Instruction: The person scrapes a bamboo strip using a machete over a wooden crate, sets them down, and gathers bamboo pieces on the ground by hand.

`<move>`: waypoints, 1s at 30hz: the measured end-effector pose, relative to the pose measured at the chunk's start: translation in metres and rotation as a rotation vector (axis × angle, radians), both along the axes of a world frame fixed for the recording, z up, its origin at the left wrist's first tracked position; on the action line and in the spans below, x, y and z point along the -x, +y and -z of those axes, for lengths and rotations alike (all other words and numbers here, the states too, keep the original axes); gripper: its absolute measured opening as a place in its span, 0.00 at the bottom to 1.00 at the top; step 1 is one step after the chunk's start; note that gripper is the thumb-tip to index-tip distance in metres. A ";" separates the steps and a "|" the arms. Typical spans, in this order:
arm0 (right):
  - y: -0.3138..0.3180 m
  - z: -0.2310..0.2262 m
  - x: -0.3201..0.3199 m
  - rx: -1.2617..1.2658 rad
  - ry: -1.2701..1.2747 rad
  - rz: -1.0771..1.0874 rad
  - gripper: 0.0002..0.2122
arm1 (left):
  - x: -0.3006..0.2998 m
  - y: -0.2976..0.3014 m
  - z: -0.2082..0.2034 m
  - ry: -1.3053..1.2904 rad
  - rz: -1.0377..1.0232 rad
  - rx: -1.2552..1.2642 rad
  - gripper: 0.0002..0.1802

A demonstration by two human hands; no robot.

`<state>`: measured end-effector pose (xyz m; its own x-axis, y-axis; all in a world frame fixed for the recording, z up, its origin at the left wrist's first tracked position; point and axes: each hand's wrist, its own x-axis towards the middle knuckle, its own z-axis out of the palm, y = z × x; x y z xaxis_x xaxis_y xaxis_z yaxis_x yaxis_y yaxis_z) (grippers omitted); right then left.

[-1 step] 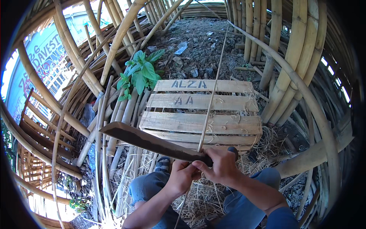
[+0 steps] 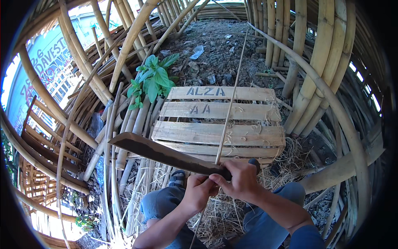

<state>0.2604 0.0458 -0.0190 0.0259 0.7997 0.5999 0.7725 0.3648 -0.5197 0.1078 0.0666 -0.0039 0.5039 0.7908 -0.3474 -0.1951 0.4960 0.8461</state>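
Observation:
My right hand [image 2: 241, 179] is closed around the dark handle of a machete [image 2: 159, 157], its thumb stretched toward my left hand. The broad blade points left and slightly upward, its base lying against a long, thin bamboo strip [image 2: 230, 108]. Close below the blade, my left hand [image 2: 195, 191] pinches that strip. The strip runs from between my legs, past the blade and over a slatted wooden crate [image 2: 215, 132] toward the far ground. Both hands are nearly touching, just in front of the crate's near side. Thin curled shavings lie on the crate's slats.
Pale shavings [image 2: 217, 220] cover the ground between my knees. A leafy green plant [image 2: 154, 79] grows beyond the crate's left corner. Bamboo poles [image 2: 327, 62] stand at the right, and a long curved pole [image 2: 338, 108] arches there. More cut bamboo [image 2: 134, 120] lies at the left.

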 end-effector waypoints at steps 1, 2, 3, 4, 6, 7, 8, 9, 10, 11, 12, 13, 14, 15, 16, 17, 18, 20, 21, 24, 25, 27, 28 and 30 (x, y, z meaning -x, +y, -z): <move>0.001 -0.005 -0.001 0.031 -0.038 0.013 0.27 | 0.002 -0.001 0.003 0.006 0.005 -0.084 0.09; 0.003 -0.007 -0.002 0.063 -0.077 0.026 0.27 | 0.002 -0.001 0.003 0.010 0.001 -0.083 0.09; 0.005 -0.006 -0.003 0.063 -0.074 0.021 0.27 | 0.001 -0.002 0.001 0.059 -0.043 -0.125 0.09; 0.007 -0.005 -0.005 0.044 -0.118 0.033 0.27 | -0.001 -0.003 0.000 0.103 -0.079 -0.168 0.09; 0.008 -0.004 -0.006 0.026 -0.164 0.047 0.28 | 0.001 -0.003 0.003 0.160 -0.063 -0.217 0.09; 0.008 -0.004 -0.003 -0.012 -0.168 0.035 0.28 | 0.003 -0.004 0.005 0.220 -0.051 -0.267 0.08; 0.008 -0.004 -0.002 -0.050 -0.173 0.021 0.29 | 0.003 -0.005 0.006 0.218 -0.051 -0.267 0.08; 0.008 -0.006 -0.004 -0.050 -0.174 0.021 0.29 | 0.003 -0.006 0.008 0.260 -0.069 -0.318 0.08; 0.009 -0.007 -0.008 -0.022 -0.183 0.025 0.29 | 0.004 -0.007 0.009 0.305 -0.087 -0.366 0.09; 0.010 -0.008 -0.010 0.006 -0.191 0.029 0.30 | 0.004 -0.006 0.007 0.306 -0.087 -0.363 0.09; 0.010 -0.007 -0.010 0.009 -0.190 0.028 0.30 | 0.004 -0.003 0.002 0.301 -0.090 -0.434 0.09; 0.012 -0.006 -0.012 -0.004 -0.176 0.040 0.30 | 0.003 0.000 -0.002 0.292 -0.094 -0.509 0.09; 0.014 -0.005 -0.013 -0.016 -0.162 0.051 0.30 | 0.001 -0.002 -0.002 0.291 -0.096 -0.511 0.09; 0.014 -0.003 -0.014 -0.029 -0.146 0.060 0.30 | -0.001 -0.004 -0.001 0.240 -0.108 -0.407 0.08; 0.014 -0.002 -0.016 -0.030 -0.146 0.064 0.30 | -0.002 -0.006 -0.002 0.190 -0.115 -0.303 0.07; 0.013 0.000 -0.019 -0.048 -0.123 0.050 0.29 | -0.002 -0.005 -0.004 0.189 -0.112 -0.304 0.07; 0.013 0.000 -0.021 -0.066 -0.100 0.036 0.29 | -0.001 -0.003 -0.007 0.064 -0.085 -0.142 0.07; 0.012 -0.009 -0.021 -0.040 -0.066 0.056 0.28 | 0.001 -0.001 -0.012 -0.057 -0.068 0.027 0.07; 0.012 -0.013 -0.021 -0.015 -0.034 0.078 0.28 | 0.003 0.000 -0.015 -0.113 -0.045 0.116 0.08; 0.013 -0.013 -0.027 -0.016 0.000 0.119 0.27 | 0.005 0.003 -0.016 -0.143 0.026 0.227 0.12; 0.012 -0.012 -0.027 -0.020 -0.016 0.105 0.27 | 0.005 0.003 -0.015 -0.117 0.062 0.243 0.12; 0.011 -0.009 -0.021 -0.041 -0.033 0.083 0.27 | 0.005 0.003 -0.014 -0.090 0.097 0.257 0.12; 0.010 -0.007 -0.019 -0.059 -0.049 0.060 0.27 | 0.004 0.002 -0.012 -0.086 0.099 0.261 0.13; 0.008 -0.003 -0.018 -0.049 -0.088 0.046 0.27 | 0.005 0.003 -0.010 -0.081 0.101 0.266 0.14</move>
